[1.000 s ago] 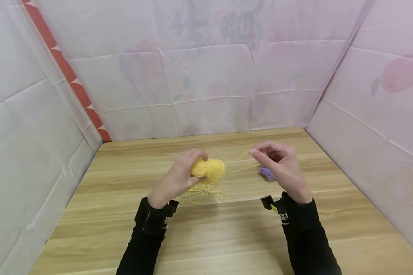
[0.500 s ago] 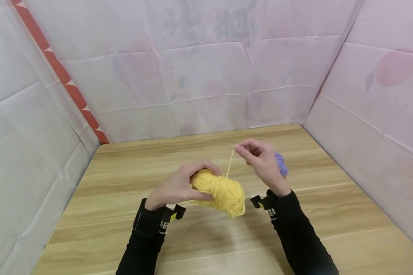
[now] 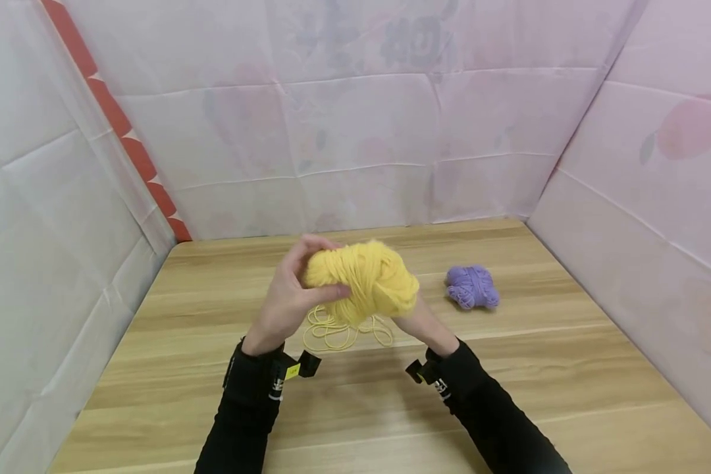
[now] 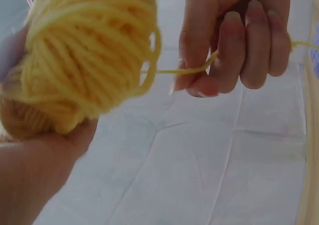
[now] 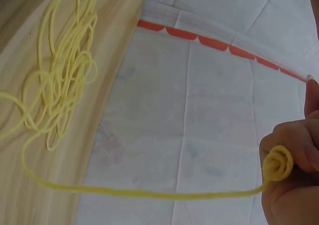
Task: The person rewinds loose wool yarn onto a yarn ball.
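In the head view my left hand [image 3: 281, 296] grips a thick yellow skein of yarn [image 3: 370, 280] above the table, thumb in front and fingers behind. My right hand [image 3: 423, 324] is mostly hidden behind the skein there. The left wrist view shows that right hand [image 4: 239, 46] beside the skein, fingers curled, pinching a yellow strand [image 4: 174, 71] that runs from the skein. In the right wrist view a strand [image 5: 149, 192] stretches from the right hand [image 5: 294, 160] to loose loops of yellow yarn [image 5: 62, 80] on the table. A small yellow coil [image 5: 278, 164] shows at the fingers.
A purple skein of yarn [image 3: 473, 287] lies on the wooden table [image 3: 569, 368], right of the hands. Pale printed sheets [image 3: 355, 131] stand around the table's back and sides. A red scalloped strip [image 3: 118, 118] runs down the back left corner.
My right hand has moved left and down, from right of the yellow skein to behind it. The left hand has raised and turned the skein. The purple skein is now uncovered.
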Tool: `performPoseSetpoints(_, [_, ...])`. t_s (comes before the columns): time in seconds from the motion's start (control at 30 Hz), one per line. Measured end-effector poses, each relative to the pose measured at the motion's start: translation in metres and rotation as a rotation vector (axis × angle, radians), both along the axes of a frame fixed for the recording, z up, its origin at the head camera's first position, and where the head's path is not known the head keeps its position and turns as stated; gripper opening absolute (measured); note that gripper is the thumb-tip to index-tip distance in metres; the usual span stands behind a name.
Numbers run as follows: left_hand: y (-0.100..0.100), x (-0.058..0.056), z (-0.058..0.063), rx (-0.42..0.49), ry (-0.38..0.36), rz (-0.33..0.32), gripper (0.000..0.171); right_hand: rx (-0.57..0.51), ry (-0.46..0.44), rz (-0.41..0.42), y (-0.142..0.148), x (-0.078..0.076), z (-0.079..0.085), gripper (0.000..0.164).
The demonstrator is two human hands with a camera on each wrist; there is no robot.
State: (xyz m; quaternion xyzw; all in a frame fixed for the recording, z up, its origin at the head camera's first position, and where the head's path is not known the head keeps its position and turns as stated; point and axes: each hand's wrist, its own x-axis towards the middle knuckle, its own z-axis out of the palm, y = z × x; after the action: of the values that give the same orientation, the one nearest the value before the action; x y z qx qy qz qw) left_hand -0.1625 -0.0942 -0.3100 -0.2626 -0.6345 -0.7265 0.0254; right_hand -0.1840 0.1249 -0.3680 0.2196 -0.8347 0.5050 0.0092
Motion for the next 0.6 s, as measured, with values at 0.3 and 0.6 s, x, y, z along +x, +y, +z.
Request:
performPoseSetpoints(0.3, [-0.005, -0.011, 0.0, 0.208, -0.059, 0.324, 0.046, -0.111, 0.039, 0.225, -0.007, 0.0, 0.01, 0.017])
performPoseSetpoints(0.6, [-0.018, -0.018, -0.007, 0.126, 0.044, 0.622, 0.048, -0.064, -0.003, 0.277, 0.011, 0.008, 0.03, 0.015])
